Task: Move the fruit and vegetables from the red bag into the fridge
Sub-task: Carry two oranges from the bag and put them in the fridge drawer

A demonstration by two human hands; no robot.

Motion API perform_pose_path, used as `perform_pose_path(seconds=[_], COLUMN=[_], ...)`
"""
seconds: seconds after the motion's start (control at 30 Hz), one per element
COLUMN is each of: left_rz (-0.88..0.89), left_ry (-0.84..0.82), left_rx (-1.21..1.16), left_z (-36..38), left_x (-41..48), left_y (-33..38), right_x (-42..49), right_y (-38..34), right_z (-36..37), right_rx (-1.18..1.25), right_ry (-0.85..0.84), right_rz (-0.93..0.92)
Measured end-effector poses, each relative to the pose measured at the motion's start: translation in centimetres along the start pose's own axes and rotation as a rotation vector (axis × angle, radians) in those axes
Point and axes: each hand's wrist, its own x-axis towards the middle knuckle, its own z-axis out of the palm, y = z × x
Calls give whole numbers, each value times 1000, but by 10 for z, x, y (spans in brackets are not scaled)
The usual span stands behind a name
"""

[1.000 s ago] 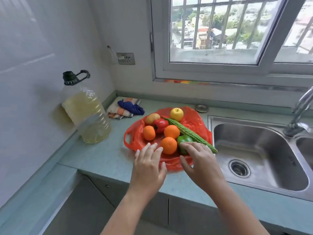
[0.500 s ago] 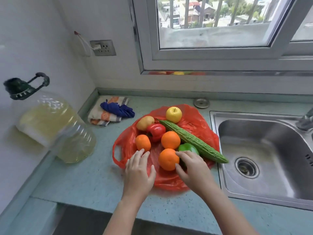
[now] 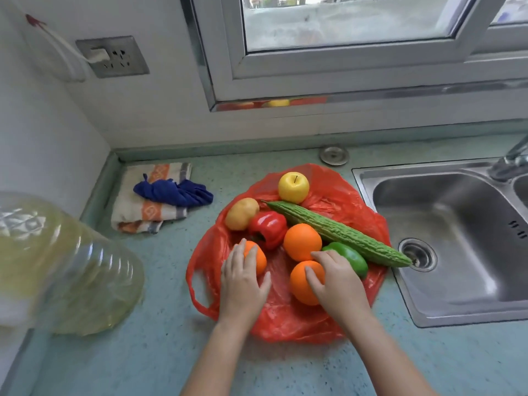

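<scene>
The right hand (image 3: 338,284) curls its fingers over the near orange (image 3: 301,290). The left hand (image 3: 243,281) lies flat on the left orange (image 3: 262,262). The long green gourd (image 3: 337,232) points from far left to near right. The red bag (image 3: 285,324) on the counter (image 3: 160,352) holds 3 oranges (image 3: 302,241), 1 red pepper (image 3: 268,228), 1 green pepper (image 3: 353,257), 1 apple (image 3: 293,187), 1 potato (image 3: 242,213) and 1 gourd.
</scene>
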Motion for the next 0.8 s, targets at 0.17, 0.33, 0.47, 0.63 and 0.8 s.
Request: perform_pose_path(seconds=[0.17,0.33,0.47,0.63,0.8], left_rz=[57,116,119,94,68], left_ry=[-76,-125,-115,-89,-103], left_rx=[24,94,71,14,-38], left_z=[6,15,19,19,12], left_x=[16,21,23,22,20], left_y=[-11,-26,-32,-37,-40], right_x=[0,-8,-16,-26,-32], right_y=[-6,-11,-11,-13,-14], right_z=[18,26,24,22,25], right_rx=[-76,-17,52,165,307], right_ry=[73,97,30,-92,-225], right_rz=[91,187,316,465,548])
